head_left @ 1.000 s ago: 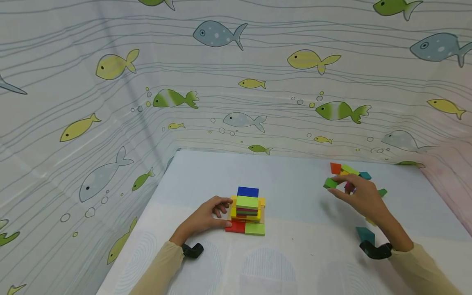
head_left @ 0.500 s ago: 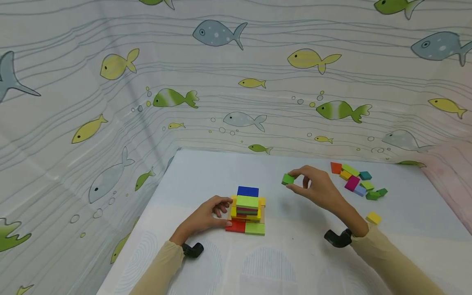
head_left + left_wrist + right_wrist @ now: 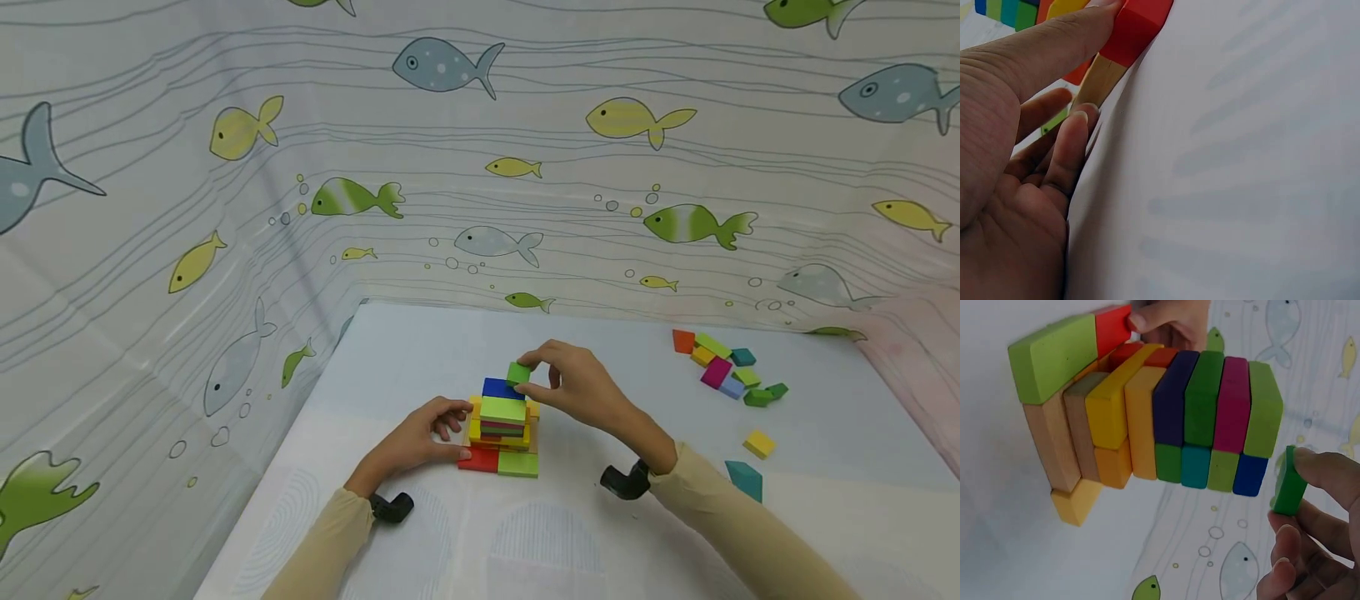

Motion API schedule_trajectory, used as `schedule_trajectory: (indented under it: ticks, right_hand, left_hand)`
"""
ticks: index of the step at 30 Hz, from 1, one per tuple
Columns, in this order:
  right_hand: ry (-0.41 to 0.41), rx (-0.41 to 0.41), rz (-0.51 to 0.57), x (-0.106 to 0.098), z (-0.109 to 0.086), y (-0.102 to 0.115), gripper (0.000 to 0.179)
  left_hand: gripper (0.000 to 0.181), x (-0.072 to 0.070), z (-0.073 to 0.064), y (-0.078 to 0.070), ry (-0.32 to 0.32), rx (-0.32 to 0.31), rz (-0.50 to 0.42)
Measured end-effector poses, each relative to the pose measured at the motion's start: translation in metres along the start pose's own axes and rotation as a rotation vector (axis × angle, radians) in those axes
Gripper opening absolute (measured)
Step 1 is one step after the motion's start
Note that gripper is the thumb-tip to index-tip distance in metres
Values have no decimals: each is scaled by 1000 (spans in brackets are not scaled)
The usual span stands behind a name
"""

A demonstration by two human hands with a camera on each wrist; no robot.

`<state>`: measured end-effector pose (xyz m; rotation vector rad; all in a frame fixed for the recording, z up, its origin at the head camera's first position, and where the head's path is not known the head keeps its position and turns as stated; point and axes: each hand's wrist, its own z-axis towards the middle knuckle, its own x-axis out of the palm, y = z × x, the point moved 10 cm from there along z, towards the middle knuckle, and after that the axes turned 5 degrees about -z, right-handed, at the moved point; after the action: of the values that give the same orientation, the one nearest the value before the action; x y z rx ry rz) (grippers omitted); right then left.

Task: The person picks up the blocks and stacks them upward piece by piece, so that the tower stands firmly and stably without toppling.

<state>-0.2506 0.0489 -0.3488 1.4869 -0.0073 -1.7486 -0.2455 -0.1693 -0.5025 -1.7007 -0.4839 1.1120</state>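
Between thumb and fingers, my right hand [image 3: 581, 385] pinches a small green block [image 3: 517, 373]. It is just above the back right of a block tower, over the dark blue block [image 3: 493, 387]; the right wrist view shows a gap below the green block [image 3: 1289, 484]. In front of the blue one lies a lime block [image 3: 503, 410]. Layers of yellow, purple, teal and orange blocks [image 3: 1106, 412] make up the tower. My left hand [image 3: 416, 437] lies at its left side, the thumb touching a red block [image 3: 478, 459] at the base, the other fingers loosely bent.
Several loose coloured blocks lie at the back right of the table [image 3: 600, 533], among them a magenta block [image 3: 716, 372]. Closer in are a yellow block [image 3: 760, 443] and a teal block [image 3: 745, 479]. A fish-patterned curtain [image 3: 570, 208] surrounds the table.
My right hand has carried the green block leftward from the loose pile to above the tower. My left hand has stayed in place beside the tower.
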Motion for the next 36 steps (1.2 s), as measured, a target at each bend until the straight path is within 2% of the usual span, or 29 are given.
schedule_trajectory:
  ticks: [9,14,18,22,25,31,36]
  right_hand:
    - [52,-6,-8,26,11,12,38]
    - [44,-11,4,26,10,12,41]
    - [13,9,14,15,4,4,40]
    - [-39,52,31,-4,-11,-18,31]
    - [-66,87,27,-16,-30,-44,27]
    - [-103,165,-12,-38,-81,-106,24]
    - [-139,215,-94,-60,-128,-145,26]
  left_hand:
    - [69,0,2,-4,4,11,12]
    - [69,1,2,-4,5,9,7]
    - [69,2,2,-3,6,14,5]
    - [70,2,2,-3,7,18,4]
    - [69,1,2,-4,1,16,1]
    - [68,-1,1,-4,-6,20,-3]
    - [68,0,0,1,-6,9,-5]
